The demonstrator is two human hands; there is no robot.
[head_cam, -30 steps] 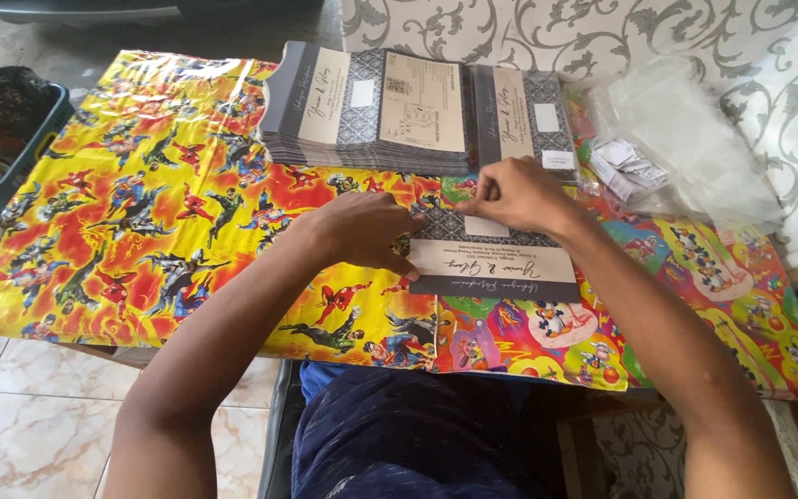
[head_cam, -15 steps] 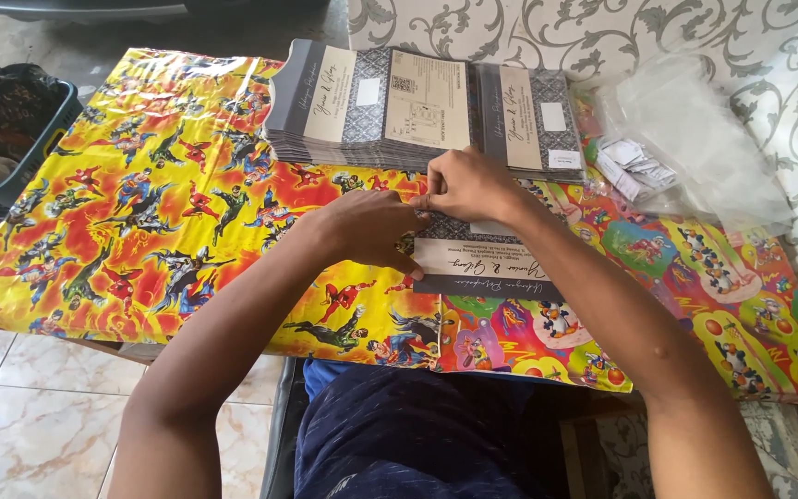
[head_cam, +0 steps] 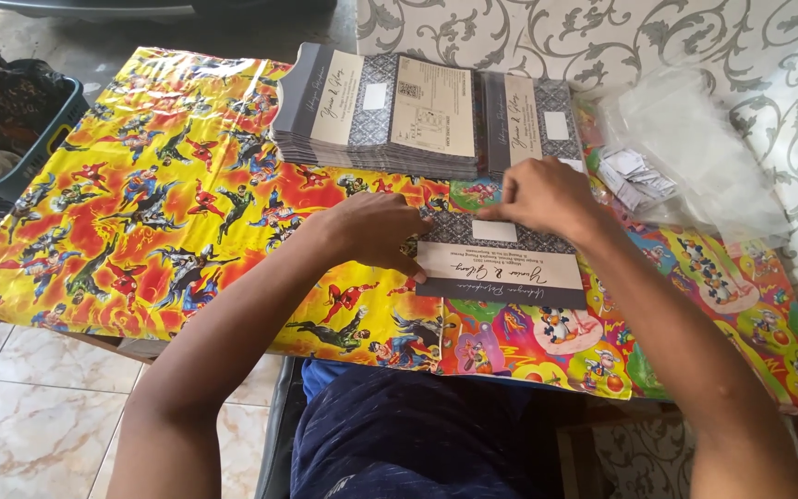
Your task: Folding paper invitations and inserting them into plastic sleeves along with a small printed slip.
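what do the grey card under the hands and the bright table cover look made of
The card looks like stiff printed paper or cardstock with a matte finish: it lies flat with crisp edges and no glare. The table cover looks like glossy plastic or oilcloth: daylight glints off its cartoon print near the far edge. Neither is certain.

Two hands [head_cam: 376,226] [head_cam: 542,194], one card [head_cam: 501,268] — two card stacks [head_cam: 380,115] [head_cam: 533,125], one bag [head_cam: 695,148]

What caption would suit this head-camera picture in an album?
Both hands, left hand and right hand, press a grey-and-cream paper card onto a bright cartoon-printed tablecloth.
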